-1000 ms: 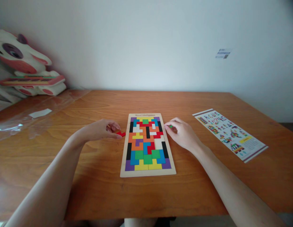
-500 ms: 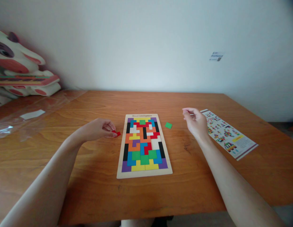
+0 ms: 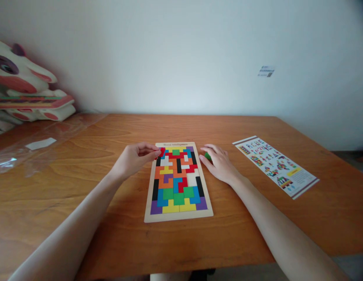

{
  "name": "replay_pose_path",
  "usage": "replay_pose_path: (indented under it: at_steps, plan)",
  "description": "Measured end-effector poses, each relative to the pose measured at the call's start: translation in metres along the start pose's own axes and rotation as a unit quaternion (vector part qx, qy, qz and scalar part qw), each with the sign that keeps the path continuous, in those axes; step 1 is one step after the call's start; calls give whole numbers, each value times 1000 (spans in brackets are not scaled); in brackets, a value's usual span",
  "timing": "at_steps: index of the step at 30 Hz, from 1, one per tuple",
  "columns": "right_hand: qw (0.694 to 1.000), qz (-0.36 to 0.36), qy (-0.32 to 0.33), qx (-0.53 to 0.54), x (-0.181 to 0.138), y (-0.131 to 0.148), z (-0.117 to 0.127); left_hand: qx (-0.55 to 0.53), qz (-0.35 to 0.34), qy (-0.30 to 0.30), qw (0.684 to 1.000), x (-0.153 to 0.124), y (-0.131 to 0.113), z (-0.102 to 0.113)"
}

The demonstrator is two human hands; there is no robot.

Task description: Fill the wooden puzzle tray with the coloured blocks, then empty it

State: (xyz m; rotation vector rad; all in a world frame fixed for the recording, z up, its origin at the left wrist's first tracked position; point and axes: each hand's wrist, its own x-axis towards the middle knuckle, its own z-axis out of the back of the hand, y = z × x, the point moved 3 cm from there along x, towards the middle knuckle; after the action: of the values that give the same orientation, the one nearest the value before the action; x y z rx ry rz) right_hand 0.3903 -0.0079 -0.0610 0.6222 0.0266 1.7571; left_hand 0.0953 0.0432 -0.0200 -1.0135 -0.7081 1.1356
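Note:
A wooden puzzle board (image 3: pixel 178 218) lies flat on the table, filled with coloured block pieces apart from a bare patch (image 3: pixel 191 179) on its right side. My left hand (image 3: pixel 135 159) pinches a red puzzle piece (image 3: pixel 162 152) between thumb and fingertips over the board's upper left edge. To the board's right, my right hand (image 3: pixel 219 162) reaches over a green square piece (image 3: pixel 208 156) on the table. Its fingers are apart around that piece, partly covering it, and I cannot tell whether they touch it.
A printed pattern sheet (image 3: pixel 276 166) lies to the right on the wooden table (image 3: pixel 125 234). Clear plastic wrap (image 3: pixel 67 130) with a white slip (image 3: pixel 41 143) spreads at the left. Behind it stands a cow-shaped toy keyboard (image 3: pixel 35 102), near the wall (image 3: pixel 169 58).
My left hand has carried the red piece right and away from me, onto the board's upper left. My right hand has moved left from beside the sheet to the green piece.

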Motion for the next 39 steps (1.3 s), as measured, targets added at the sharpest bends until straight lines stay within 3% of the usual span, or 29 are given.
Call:
replay_pose_path:
  at_steps: [4, 10, 14, 18, 22, 28, 39]
  plan:
    - [989, 16, -23, 144, 1, 23, 13, -69, 3, 61, 996, -6, 3, -33]
    - [925, -52, 108, 360, -5, 58, 10, -104, -81, 107, 985, -23, -3, -67]
    - [891, -89, 135, 424, -3, 49, 11, -9, -121, 98, 988, -28, -8, -70]
    - [888, -157, 160, 401, -1, 20, 15, 141, -265, 76, 951, -32, -13, -69]
    - [879, -204, 203, 381, -3, 8, 14, 197, -379, 128, 895, -38, -15, -75]
    - [895, -167, 205, 360, -5, 17, 6, 255, -429, 161, 851, -43, -17, -80]
    - [936, -98, 199, 275, -3, 24, 6, 271, -452, 160, 835, -45, -16, -81]
